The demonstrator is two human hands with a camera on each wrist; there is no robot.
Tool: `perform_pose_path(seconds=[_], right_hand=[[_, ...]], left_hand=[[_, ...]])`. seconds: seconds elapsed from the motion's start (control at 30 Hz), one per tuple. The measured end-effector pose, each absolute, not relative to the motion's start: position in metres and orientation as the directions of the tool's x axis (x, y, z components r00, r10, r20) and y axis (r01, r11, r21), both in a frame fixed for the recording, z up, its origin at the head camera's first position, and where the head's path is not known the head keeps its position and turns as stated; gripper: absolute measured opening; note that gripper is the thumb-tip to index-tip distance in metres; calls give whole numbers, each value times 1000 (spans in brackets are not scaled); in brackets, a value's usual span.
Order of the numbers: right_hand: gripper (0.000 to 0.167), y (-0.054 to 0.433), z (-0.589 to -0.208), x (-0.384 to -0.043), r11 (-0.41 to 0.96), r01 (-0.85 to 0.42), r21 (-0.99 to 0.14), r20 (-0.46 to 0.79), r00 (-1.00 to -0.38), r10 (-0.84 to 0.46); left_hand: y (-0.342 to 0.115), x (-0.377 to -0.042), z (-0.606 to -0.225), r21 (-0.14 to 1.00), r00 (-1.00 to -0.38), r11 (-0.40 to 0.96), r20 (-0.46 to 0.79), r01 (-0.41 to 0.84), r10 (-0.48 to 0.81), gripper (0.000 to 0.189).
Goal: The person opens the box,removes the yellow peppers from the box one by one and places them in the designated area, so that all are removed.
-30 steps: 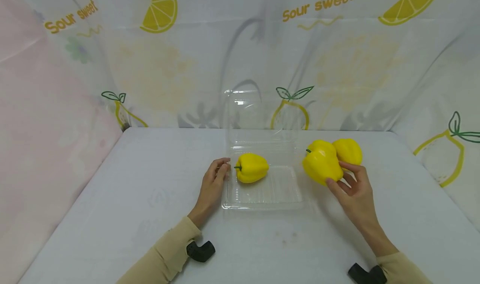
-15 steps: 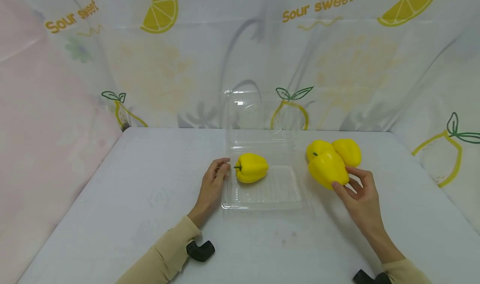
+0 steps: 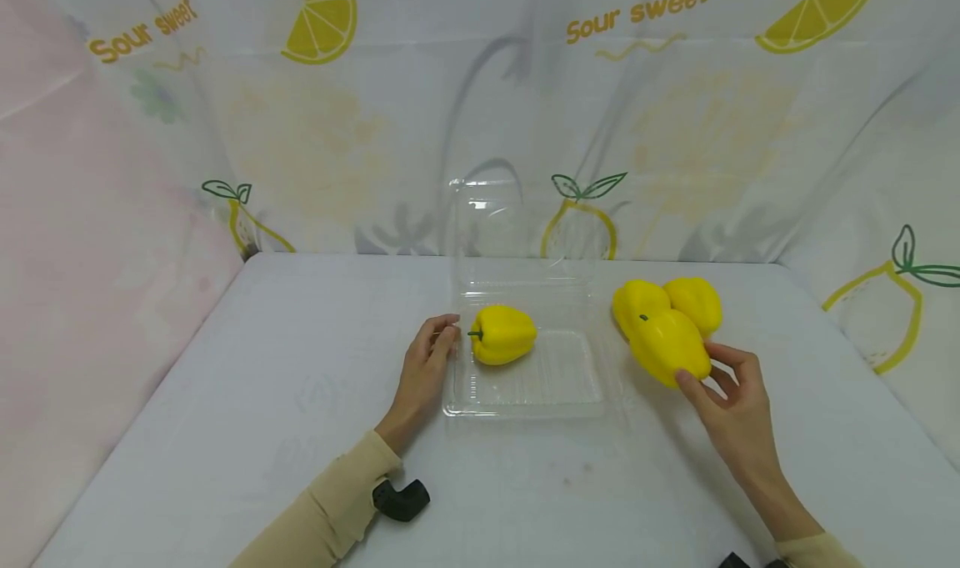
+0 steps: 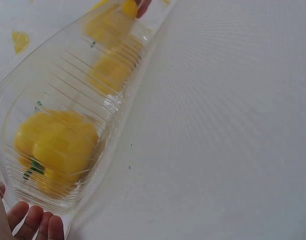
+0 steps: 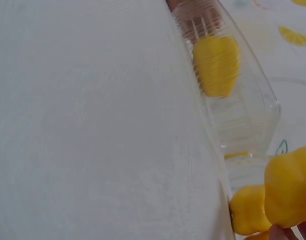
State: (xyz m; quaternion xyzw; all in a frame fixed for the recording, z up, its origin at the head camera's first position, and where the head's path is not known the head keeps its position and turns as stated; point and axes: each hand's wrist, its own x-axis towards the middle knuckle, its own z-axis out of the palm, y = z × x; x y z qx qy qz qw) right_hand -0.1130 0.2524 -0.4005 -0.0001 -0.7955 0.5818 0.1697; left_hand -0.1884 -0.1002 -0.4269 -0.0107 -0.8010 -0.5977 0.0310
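A yellow bell pepper (image 3: pixel 667 347) is pinched between the thumb and fingers of my right hand (image 3: pixel 731 405); in the right wrist view this pepper (image 5: pixel 292 187) sits at the lower right. Behind it are two more yellow bell peppers, one at the left (image 3: pixel 637 297) and one at the right (image 3: pixel 697 301), both partly covered. A clear plastic clamshell box (image 3: pixel 555 389) stands with its lid raised at the back. Inside its left part lies another yellow bell pepper (image 3: pixel 504 334), stem to the left. My left hand (image 3: pixel 423 376) rests against the box's left side, fingers loosely bent (image 4: pixel 35 222).
The box's clear lid (image 3: pixel 517 226) rises in front of a printed cloth backdrop (image 3: pixel 420 118). A white-covered table (image 3: pixel 300 384) extends around the box. Black curved devices sit at both wrists, the left device (image 3: pixel 401 501) showing more fully.
My right hand has moved rightward and nearer to me with its pepper. More of the left pepper behind it now shows. My left hand and the box stay put.
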Motion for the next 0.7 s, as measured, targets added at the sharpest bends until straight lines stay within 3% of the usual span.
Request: perform_pose_path(seconds=[0.7], right_hand=[[49, 262, -403, -108, 452, 9, -892, 120, -959, 255]], left_hand=[[-100, -189, -427, 958, -998, 282, 53, 44, -24, 33]])
